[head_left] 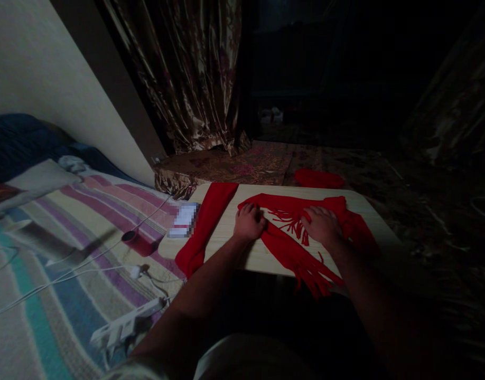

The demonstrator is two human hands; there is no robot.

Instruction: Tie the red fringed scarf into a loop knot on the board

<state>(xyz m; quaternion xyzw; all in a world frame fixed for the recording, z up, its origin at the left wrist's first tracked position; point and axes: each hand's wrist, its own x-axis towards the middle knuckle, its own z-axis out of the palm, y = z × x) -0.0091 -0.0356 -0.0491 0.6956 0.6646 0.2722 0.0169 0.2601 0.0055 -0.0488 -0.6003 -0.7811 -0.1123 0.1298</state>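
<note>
A red fringed scarf (284, 245) lies folded across a light wooden table (230, 253). My left hand (249, 221) is on the scarf's fold near the table's middle, its fingers curled around the cloth. To the right, my right hand (322, 224) rests palm down on the scarf beside one fringed end, fingers stretched out. The other fringe hangs over the near edge between my arms. A separate-looking red cloth strip (211, 227) runs across the table's left side; whether it joins the scarf I cannot tell. Beside it lies a blurred white rectangular item (183, 220).
Left of the table is a bed with a striped cover (87, 221). On it are a red cylinder (137, 243), a white power strip (127, 322), a charger (136, 272) and cables. Behind the table are a red item (319, 178) and a patterned curtain (195, 79). The right side is dark.
</note>
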